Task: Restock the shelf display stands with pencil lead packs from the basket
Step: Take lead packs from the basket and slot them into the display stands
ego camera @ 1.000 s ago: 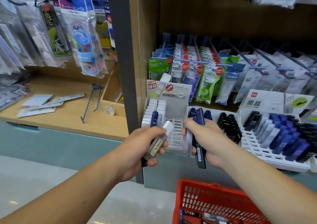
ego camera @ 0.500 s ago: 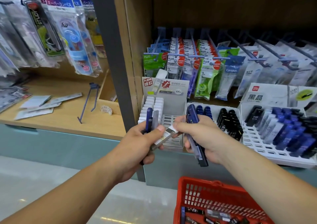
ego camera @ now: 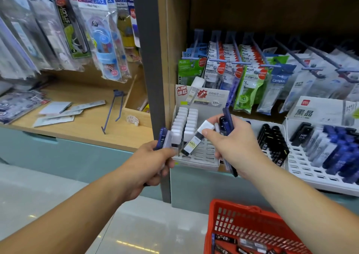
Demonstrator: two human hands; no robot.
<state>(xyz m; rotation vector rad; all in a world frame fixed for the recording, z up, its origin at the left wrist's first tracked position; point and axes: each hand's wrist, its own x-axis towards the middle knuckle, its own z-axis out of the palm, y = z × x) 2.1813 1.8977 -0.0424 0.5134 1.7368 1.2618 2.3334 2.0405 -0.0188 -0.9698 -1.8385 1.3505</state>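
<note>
Slots at the front of the white stand (ego camera: 195, 164) sit bare, and I think the white-capped pack (ego camera: 194, 142) should go there now. The right hand (ego camera: 233, 143) pinches that pack near its cap with thumb and finger, just above the bare slots; its other fingers curl round dark blue packs (ego camera: 226, 121). The pack leans, so it is best to tip it up straight, line its bottom end up with a hole next to the white caps, and push gently till it stands like the rest; the blue ones must not slip out meanwhile. The left hand (ego camera: 155, 160) grips a blue pack (ego camera: 162, 137) and a see-through one beside it, close to the stand's left corner.

Counting: two hands; one white-capped pack in the fingers; two rows of white caps in the stand, maybe six or seven each, too blurry to be sure; three stands on the shelf, the white one, a middle one with black packs (ego camera: 272, 137), and a right stand (ego camera: 310, 178) with blue and pale packs; one red basket (ego camera: 242, 209) below, its packs too jumbled to count.
</note>
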